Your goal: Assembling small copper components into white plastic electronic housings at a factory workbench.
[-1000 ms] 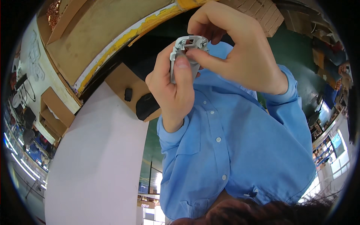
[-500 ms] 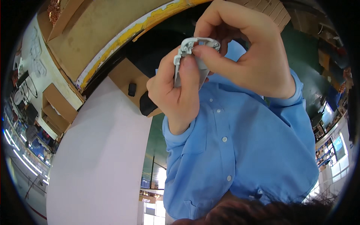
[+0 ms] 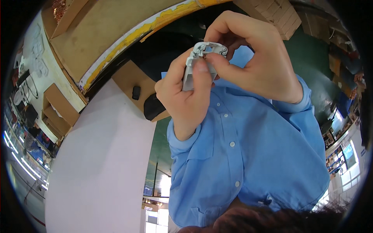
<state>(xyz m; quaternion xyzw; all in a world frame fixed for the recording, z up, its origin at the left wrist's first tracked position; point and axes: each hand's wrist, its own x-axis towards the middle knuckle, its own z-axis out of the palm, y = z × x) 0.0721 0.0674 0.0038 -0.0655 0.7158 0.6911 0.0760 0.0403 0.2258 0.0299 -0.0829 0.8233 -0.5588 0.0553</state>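
Note:
A white plastic housing, hollow with a rounded, ribbed end, is held up in front of the blue shirt. My left hand is closed round its lower part, the thumb pressing inside the shell. From the other side my right hand closes on the rounded end, its thumb tip inside the shell and its fingers curled behind the rim. Between the two thumb tips shows a tiny coppery piece, too small to name. The fingertips behind the housing are hidden.
A worn workbench edge with yellow paint runs across the upper left. Below it lie a cardboard sheet with a small black object and a white board. An open carton stands left; stacked cardboard is upper right.
My right hand and the rounded end of the housing have come slightly lower. My right thumb stays at the inside of the shell, and a coppery speck now shows beside it.

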